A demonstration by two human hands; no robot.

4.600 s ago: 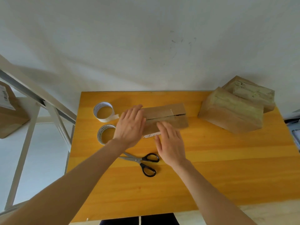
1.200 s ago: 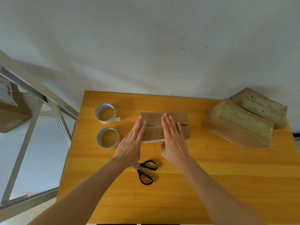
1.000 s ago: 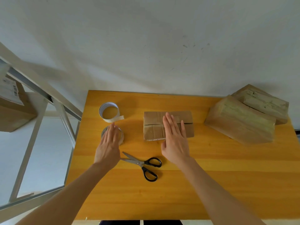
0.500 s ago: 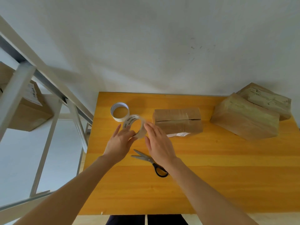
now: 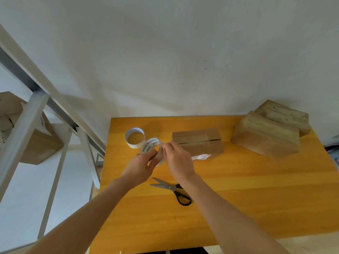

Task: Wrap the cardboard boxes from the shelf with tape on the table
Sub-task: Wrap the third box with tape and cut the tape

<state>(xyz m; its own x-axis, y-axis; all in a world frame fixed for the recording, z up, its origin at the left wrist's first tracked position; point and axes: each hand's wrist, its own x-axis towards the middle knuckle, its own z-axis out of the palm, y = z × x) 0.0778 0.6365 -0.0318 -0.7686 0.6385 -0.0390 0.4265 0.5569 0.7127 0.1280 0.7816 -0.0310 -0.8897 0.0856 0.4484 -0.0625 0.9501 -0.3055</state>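
A clear tape roll (image 5: 151, 143) with "MADE IN CHINA" printed inside its core is lifted above the orange table (image 5: 238, 189). My left hand (image 5: 140, 165) grips the roll from below. My right hand (image 5: 177, 159) pinches at the roll's right edge. Just behind my right hand a brown cardboard box (image 5: 199, 142) lies on the table, its top seam partly taped and a white label at its front. Black-handled scissors (image 5: 172, 189) lie on the table under my wrists.
A second tape roll (image 5: 135, 137) stands at the table's back left. Two taped boxes (image 5: 266, 138) sit stacked at the back right. A metal shelf (image 5: 27, 116) with a cardboard box (image 5: 36, 143) stands to the left. A white wall rises behind.
My left hand left the box, reached to the nearer tape roll and lifted it. My right hand came off the box and now pinches the roll's edge. The camera shifted left.
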